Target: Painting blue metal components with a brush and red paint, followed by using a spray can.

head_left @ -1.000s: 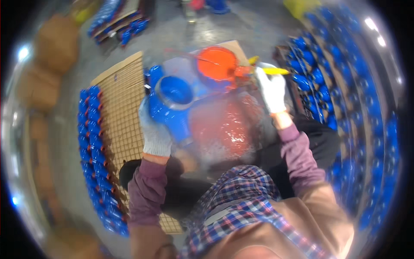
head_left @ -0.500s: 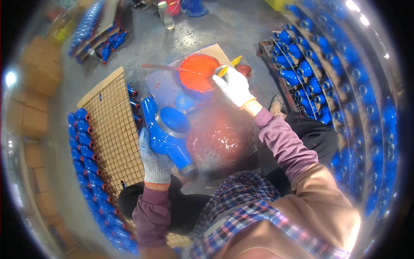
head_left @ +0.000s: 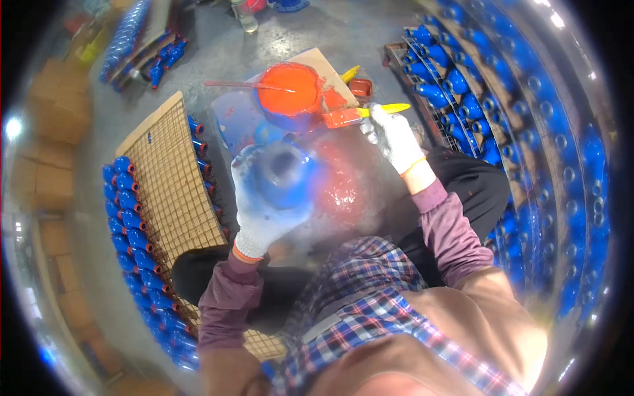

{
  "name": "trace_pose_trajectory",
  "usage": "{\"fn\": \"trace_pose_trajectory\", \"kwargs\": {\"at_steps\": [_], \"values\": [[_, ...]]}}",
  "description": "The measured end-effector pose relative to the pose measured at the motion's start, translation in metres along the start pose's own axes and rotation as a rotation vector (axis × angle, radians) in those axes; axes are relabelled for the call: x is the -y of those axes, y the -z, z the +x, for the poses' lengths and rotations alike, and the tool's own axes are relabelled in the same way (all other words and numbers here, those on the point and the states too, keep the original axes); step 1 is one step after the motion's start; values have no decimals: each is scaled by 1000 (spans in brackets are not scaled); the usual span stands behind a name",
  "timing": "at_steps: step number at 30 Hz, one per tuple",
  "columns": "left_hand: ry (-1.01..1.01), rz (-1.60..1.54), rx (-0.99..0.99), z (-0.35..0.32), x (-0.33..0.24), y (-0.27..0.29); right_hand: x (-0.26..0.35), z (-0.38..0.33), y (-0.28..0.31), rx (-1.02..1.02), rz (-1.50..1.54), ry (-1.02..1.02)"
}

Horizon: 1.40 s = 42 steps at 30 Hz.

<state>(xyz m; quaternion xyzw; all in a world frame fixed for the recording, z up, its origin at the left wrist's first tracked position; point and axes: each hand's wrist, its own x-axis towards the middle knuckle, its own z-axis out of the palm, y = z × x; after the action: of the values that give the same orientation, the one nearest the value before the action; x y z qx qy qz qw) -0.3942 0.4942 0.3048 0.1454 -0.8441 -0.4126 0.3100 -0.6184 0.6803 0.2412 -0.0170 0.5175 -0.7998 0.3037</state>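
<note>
The left hand [head_left: 259, 212], in a pale knitted glove, grips a glossy, rounded blue pipe fitting [head_left: 285, 177], blurred, left of the red-smeared surface [head_left: 343, 198]; some fingers are hidden. The right hand's [head_left: 394, 140] gloved fingers pinch a smooth yellow-handled paintbrush [head_left: 342, 119], its flat head coated orange, beside the round paint bucket [head_left: 290, 123].

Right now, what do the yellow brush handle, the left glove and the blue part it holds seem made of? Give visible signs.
Brush handle: probably plastic, smooth and bright yellow. Left glove: likely knitted cloth, matte white, with an orange band at the cuff. Blue part: perhaps painted metal; the even blue suggests a coating, but blur hides its finish.
</note>
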Motion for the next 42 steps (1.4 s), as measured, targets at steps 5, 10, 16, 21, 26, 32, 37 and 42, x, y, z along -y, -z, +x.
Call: {"fn": "trace_pose_trajectory", "kwargs": {"at_steps": [5, 10, 16, 21, 26, 32, 37, 42], "values": [[-973, 419, 231, 8, -20, 3, 49, -48, -13, 101, -203, 173], [-1513, 585, 272, 21, -40, -6, 83, -49, -37, 114, -900, 421], [-1546, 542, 409, 30, -47, -7, 87, -43, -57, 285, -1094, 492], [-1314, 503, 443, 25, -41, -8, 98, -73, -54, 230, -1055, 798], [-1035, 442, 345, 18, -33, -7, 88, -104, -45, 233, -991, 1074], [-261, 56, 64, -24, -45, -32, 62, -122, -25, 358, -790, 1041], [663, -1017, -58, -33, -59, -44, 49, -121, -9, 402, -1068, 1257], [990, -1585, -32, -20, -39, -45, 47, -117, 4, 519, -1220, 1254]]}}
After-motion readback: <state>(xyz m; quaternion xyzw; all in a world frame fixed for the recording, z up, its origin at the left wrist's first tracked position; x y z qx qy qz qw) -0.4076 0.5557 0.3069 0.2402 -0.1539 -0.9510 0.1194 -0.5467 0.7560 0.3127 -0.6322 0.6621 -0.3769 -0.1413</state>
